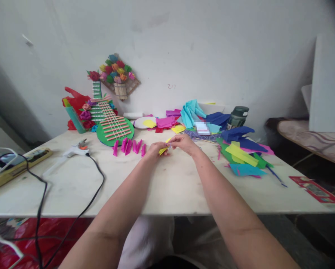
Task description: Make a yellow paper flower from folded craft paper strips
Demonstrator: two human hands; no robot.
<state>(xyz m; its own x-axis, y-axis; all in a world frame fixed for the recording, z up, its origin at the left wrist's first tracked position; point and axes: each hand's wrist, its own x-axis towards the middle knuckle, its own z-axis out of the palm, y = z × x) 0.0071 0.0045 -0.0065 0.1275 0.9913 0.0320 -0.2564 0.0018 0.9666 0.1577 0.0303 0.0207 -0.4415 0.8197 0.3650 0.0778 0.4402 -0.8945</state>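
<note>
In the head view my left hand (156,149) is closed round a small piece of yellow crepe paper (163,150), above the middle of the table. My right hand (183,143) pinches the upper right end of that same paper, its fingertips close to my left ones. Part of the paper is hidden behind the fingers. Just left of my left hand lie several small folded pink crepe paper pieces (126,145) in a row. Right of my right hand are loose paper sheets, with yellow strips (242,154) on top of green and blue ones.
A green paper guitar (114,130) leans at the back left, near a stick flower basket (120,80) on the wall. The glue gun (77,148) and its black cord lie left, by a yellow power strip (21,168). A dark jar (238,116) stands back right.
</note>
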